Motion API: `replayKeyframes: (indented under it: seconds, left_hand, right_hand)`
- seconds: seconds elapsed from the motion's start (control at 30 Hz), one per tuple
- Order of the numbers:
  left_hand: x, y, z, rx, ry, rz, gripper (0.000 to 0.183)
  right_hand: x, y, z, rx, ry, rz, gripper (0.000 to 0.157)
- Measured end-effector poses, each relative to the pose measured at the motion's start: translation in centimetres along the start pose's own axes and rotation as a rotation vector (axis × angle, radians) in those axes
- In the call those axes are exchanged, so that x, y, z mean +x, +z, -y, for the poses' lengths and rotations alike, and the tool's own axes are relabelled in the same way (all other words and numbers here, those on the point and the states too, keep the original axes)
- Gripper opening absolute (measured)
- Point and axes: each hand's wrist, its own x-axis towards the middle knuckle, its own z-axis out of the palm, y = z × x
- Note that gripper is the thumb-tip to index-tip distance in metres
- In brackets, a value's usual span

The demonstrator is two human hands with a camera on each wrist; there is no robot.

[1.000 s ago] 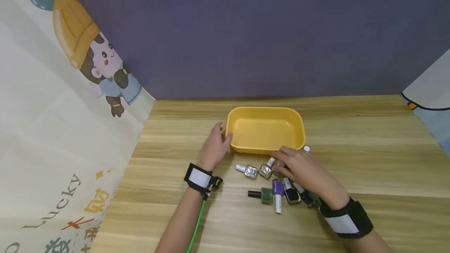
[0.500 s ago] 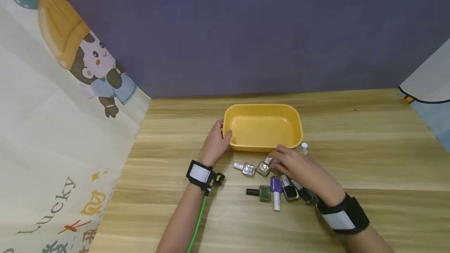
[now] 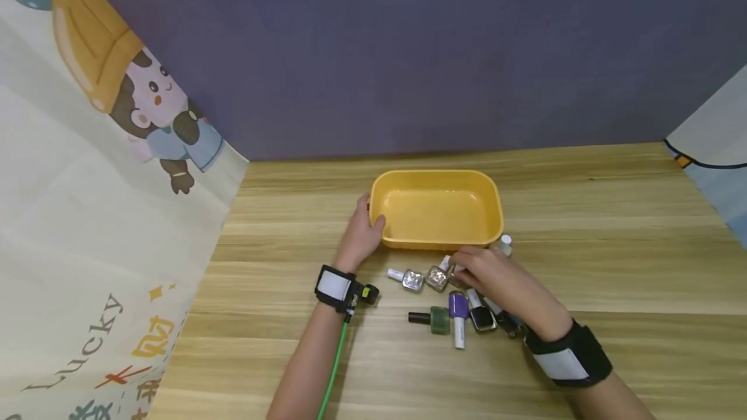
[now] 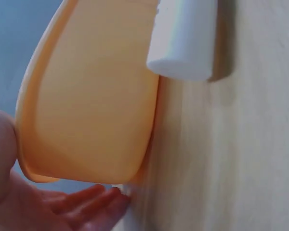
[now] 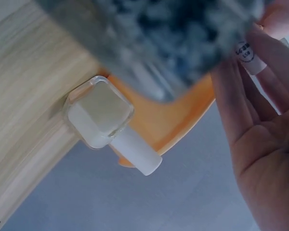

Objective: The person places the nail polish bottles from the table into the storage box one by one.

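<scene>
Nail-polish bottle (image 3: 458,277), probably light but fragile, is best held by its white cap (image 5: 251,58), seemingly pinched by right-hand fingers (image 5: 233,106), yellow tray (image 3: 428,244) being gripped by left-hand fingers (image 4: 89,204).

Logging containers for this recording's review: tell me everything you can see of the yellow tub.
The yellow tub is a shallow, open rectangle with rounded corners, a thin rim and smooth, shiny walls that look like plastic. It sits upright on the wooden table. The left hand has its grip on the left end, thumb over the rim, fingers outside. Nail polish bottles are in front, none inside; whether the right hand touches the tub can't be told.
</scene>
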Motion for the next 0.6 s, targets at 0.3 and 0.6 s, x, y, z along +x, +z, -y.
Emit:
replayKeyframes:
  seconds: [0.3,0.6]
  left_hand:
    - [0.11,0.32,0.40,-0.130,0.133,0.039,0.078]
    - [0.35,0.61,0.30,-0.103,0.103,0.023,0.078]
  right_hand:
    - [0.33,0.06,0.16,0.082,0.059,0.043,0.006]
    - [0.69,0.54,-0.17,0.035,0.066,0.019,0.011]
